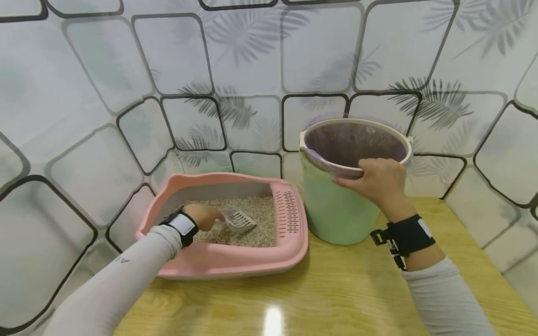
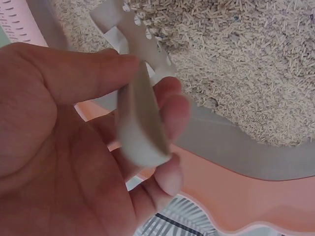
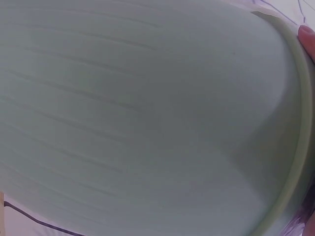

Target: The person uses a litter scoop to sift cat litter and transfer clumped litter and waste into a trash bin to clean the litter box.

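My left hand (image 1: 204, 216) holds a light grey slotted litter scoop (image 1: 240, 220) by its handle, over the pellet litter (image 1: 265, 212) in a pink-rimmed litter box (image 1: 235, 259). In the left wrist view the thumb and fingers pinch the scoop handle (image 2: 140, 130), and part of the slotted blade shows beyond. At the right, my right hand (image 1: 383, 181) grips the front rim of a green trash bin (image 1: 336, 210), thumb outside. A purple bag (image 1: 357, 140) lines the bin. The right wrist view mostly shows the bin's side (image 3: 147, 118), with a fingertip at its rim.
Both containers stand on a yellow wood-grain table (image 1: 328, 284), the bin just right of the litter box. A perforated pink panel (image 1: 289, 207) forms the box's right end. Behind and to both sides rise patterned walls (image 1: 252, 56).
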Motion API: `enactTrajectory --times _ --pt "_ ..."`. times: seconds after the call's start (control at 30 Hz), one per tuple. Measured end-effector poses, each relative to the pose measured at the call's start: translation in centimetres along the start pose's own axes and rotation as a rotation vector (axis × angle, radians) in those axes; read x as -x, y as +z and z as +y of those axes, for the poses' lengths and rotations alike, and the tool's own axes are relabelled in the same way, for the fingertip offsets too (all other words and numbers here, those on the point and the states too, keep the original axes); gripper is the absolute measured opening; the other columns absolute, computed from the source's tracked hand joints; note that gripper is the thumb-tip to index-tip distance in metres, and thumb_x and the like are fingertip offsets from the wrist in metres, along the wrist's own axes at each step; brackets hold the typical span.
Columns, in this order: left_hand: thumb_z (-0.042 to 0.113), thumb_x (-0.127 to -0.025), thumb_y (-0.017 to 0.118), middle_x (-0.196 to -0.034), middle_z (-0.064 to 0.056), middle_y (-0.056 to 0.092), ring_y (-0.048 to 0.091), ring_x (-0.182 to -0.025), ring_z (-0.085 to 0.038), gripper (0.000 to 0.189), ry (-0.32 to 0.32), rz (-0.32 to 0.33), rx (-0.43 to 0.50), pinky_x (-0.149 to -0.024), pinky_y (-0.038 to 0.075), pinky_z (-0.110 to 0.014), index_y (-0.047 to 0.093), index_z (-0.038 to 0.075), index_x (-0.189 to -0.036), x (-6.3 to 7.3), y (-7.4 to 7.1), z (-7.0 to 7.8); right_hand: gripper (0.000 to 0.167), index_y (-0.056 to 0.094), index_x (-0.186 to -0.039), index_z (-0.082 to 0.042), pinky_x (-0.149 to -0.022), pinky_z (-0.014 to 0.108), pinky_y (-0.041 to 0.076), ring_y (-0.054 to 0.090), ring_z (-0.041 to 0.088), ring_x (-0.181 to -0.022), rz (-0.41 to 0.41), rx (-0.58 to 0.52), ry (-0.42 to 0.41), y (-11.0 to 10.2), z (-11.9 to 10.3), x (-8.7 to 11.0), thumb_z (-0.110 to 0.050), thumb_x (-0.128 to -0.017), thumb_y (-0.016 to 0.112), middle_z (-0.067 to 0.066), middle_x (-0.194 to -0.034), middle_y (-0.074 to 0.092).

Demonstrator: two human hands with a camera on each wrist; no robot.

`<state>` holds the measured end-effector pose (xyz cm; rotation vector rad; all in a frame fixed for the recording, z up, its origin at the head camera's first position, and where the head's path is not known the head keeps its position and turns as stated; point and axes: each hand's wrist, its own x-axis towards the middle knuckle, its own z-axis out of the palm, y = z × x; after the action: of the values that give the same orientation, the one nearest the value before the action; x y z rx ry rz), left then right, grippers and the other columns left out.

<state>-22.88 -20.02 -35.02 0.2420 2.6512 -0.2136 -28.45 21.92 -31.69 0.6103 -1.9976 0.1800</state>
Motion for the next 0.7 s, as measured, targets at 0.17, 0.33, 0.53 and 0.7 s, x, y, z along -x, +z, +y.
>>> enactTrajectory --times 0.17,0.33,0.53,0.7 --pt "-0.001 -0.093 0.04 -0.148 -0.012 0.049 0.06 -0.107 -0.024 0.057 0.002 0.013 -0.018 -0.06 0.038 -0.029 0.051 0.026 -0.142 0.4 -0.4 -0.2 0.08 0.028 -0.05 -0.015 -0.044 0.027 0.007 0.017 0.014 -0.038 -0.015 -0.025 0.007 0.1 -0.1 0.2 -0.091 -0.074 0.034 -0.002 -0.044 0.024" --pt "0.02 -0.101 0.041 -0.142 -0.012 0.055 0.062 -0.113 -0.027 0.047 0.044 0.268 -0.041 -0.091 0.05 -0.044 0.042 0.022 -0.148 0.9 -2.8 1.3 0.079 0.029 -0.05 -0.015 -0.043 0.028 0.009 0.019 0.016 -0.037 -0.04 -0.02 0.025 0.5 0.7 0.2 -0.089 -0.072 0.043 -0.002 -0.044 0.026" --pt "0.038 -0.1 0.032 -0.141 -0.012 0.054 0.06 -0.112 -0.038 0.052 -0.066 0.566 0.183 -0.093 0.049 -0.054 0.033 0.031 -0.152 0.8 -4.0 4.8 0.059 0.056 -0.063 -0.006 -0.052 0.043 0.034 0.047 0.032 -0.05 -0.071 -0.031 0.083 1.7 1.7 0.4 -0.062 -0.064 0.074 0.01 -0.057 0.055" --pt "0.047 -0.103 0.023 -0.161 -0.005 0.029 0.029 -0.147 -0.035 0.051 -0.102 0.589 0.235 -0.118 0.023 -0.058 0.027 0.035 -0.153 -0.9 -3.0 7.2 0.07 0.059 -0.131 -0.016 -0.104 0.053 0.033 0.051 0.033 -0.125 -0.202 -0.084 0.156 2.9 -0.1 0.5 -0.061 -0.077 0.066 0.008 -0.139 0.057"
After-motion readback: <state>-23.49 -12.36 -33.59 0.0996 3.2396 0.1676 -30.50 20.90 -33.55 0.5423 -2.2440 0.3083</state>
